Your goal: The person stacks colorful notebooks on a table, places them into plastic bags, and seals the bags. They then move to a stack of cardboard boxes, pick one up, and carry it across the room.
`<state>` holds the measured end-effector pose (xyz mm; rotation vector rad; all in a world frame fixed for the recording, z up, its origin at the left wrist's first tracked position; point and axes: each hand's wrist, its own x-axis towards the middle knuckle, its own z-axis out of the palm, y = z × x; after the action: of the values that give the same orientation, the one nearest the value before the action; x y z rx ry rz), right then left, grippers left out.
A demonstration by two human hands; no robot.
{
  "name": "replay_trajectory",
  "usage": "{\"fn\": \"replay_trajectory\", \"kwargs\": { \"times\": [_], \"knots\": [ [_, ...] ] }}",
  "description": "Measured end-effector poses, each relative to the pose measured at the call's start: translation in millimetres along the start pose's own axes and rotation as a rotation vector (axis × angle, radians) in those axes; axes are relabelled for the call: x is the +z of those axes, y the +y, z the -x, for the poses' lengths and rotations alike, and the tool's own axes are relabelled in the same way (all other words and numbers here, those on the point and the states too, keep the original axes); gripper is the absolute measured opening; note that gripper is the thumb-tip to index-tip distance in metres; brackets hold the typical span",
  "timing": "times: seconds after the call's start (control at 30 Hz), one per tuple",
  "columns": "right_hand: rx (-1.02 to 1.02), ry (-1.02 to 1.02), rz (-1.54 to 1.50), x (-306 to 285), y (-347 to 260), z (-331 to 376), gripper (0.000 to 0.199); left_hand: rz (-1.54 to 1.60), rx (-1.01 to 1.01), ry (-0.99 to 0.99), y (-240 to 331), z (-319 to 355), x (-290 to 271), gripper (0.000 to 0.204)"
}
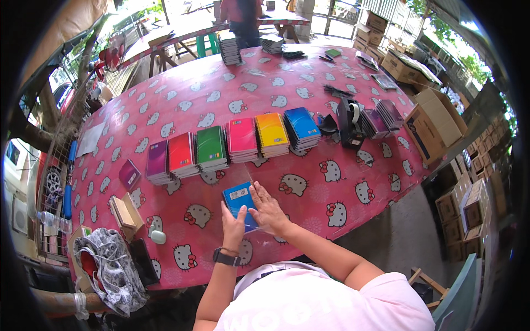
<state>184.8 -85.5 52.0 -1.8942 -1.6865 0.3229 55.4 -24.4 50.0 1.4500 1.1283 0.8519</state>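
Right hand (269, 208) lies flat, fingers spread, pressing down on a blue notebook (238, 199) on the table. Left hand (233, 225) comes in at the notebook's near edge, fingers curled against it and gripping that edge, a black watch (226, 257) on the wrist. A clear plastic sleeve (265, 227) shows faintly under the right palm, around the notebook.

Just beyond the hands runs a row of notebook stacks: purple (157, 161), red (182, 154), green (211, 148), pink (242, 139), yellow (272, 134) and blue (302, 128). Nothing lies between the hands and that row. Further right of the row sits a black tape dispenser (349, 122), then darker stacks (382, 118). Left of the left hand lie a small tan box (126, 212), a white oval object (158, 236), a dark phone (143, 260) and a patterned bag (110, 267) at the table edge.

The table (309, 187) is round, covered in a pink cartoon-cat cloth. Cardboard boxes (436, 124) pile up off to the right; far across, another person (243, 16) stands by a second table.
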Motion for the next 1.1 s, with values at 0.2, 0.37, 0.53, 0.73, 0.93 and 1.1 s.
{"fn": "replay_trajectory", "kwargs": {
  "times": [0.2, 0.37, 0.53, 0.73, 0.93, 1.1],
  "knots": [
    [-0.123, -0.020, 0.162, -6.8, -18.1, 6.5, 0.081, 0.067, -0.069, -0.012, 24.0, -1.7, -4.1, 0.055],
    [-0.198, 0.062, -0.240, -34.3, -20.3, 70.3, 0.079, -0.180, 0.134, 0.130, -21.3, -11.0, 21.6, 0.066],
    [-0.161, 0.068, -0.193, -31.6, -0.6, 99.4, 0.016, -0.125, -0.032, 0.106, -5.8, 5.3, 11.2, 0.069],
    [-0.082, -0.029, -0.442, -76.3, 23.4, 71.8, 0.016, -0.125, -0.052, 0.099, -4.8, 2.0, 16.5, 0.071],
    [-0.301, 0.022, 0.209, -30.7, 3.6, -32.6, 0.042, -0.181, -0.002, 0.275, -18.8, -0.7, 40.9, 0.068],
    [-0.218, -0.174, 0.271, -10.1, 0.6, -33.5, 0.051, -0.190, 0.068, 0.259, -30.1, -4.3, 34.7, 0.068]
  ]
}}
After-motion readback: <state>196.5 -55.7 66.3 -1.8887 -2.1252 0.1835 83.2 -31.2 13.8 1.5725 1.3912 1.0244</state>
